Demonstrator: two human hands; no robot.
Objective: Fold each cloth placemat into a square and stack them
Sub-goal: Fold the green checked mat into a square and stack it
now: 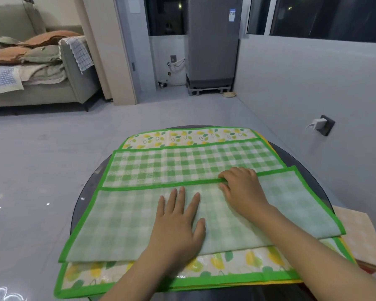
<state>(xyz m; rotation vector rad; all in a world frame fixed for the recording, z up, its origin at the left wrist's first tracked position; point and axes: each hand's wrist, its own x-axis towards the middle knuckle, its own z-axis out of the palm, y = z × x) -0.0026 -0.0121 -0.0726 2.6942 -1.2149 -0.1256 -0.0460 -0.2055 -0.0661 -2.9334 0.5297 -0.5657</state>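
Gingham mat [182, 166]: first fold in progress, lying atop lemon mat [193, 135] on tabletop [85, 205]. I'm pressing left hand [178, 227] flat; right hand [243, 187] fingers pinching folded hem. No square, no stack yet.

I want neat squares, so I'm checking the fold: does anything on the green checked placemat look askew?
Yes. The folded flap of the green checked placemat lies skewed: its green-bound edge under the right hand slants, higher at the right, so the corners don't line up. The left hand rests flat on the flap.
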